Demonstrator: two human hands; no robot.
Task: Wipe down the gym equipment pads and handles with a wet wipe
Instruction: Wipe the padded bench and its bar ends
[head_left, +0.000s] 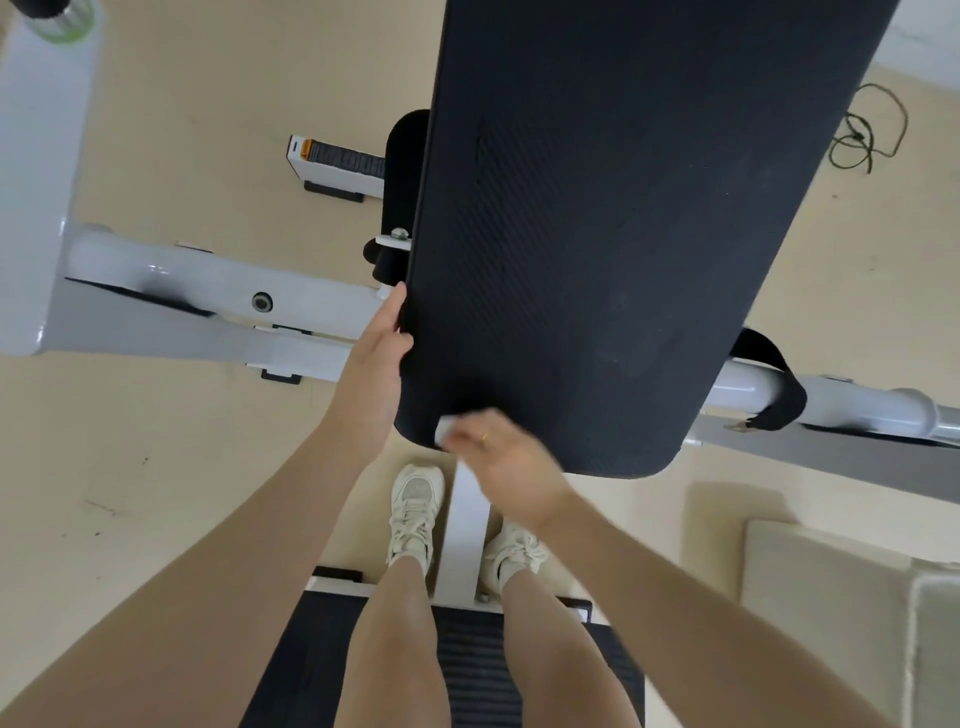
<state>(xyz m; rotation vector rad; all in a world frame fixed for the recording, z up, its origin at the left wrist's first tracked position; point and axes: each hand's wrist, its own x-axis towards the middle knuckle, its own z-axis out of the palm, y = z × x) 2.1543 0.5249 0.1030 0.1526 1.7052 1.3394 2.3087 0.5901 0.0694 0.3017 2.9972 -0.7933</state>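
Left hand (376, 345) grips the left edge of the black pad (597, 234), fingers curled round it, while the right hand (501, 457) (blurred) presses a white wet wipe (448, 427), fingers bent over it, on the pad's near corner.

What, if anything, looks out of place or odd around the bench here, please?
A dark cable lies loosely tangled on the floor right of the black pad, unconnected to anything visible. The pad itself shows faint scuffs; nothing else stands out.
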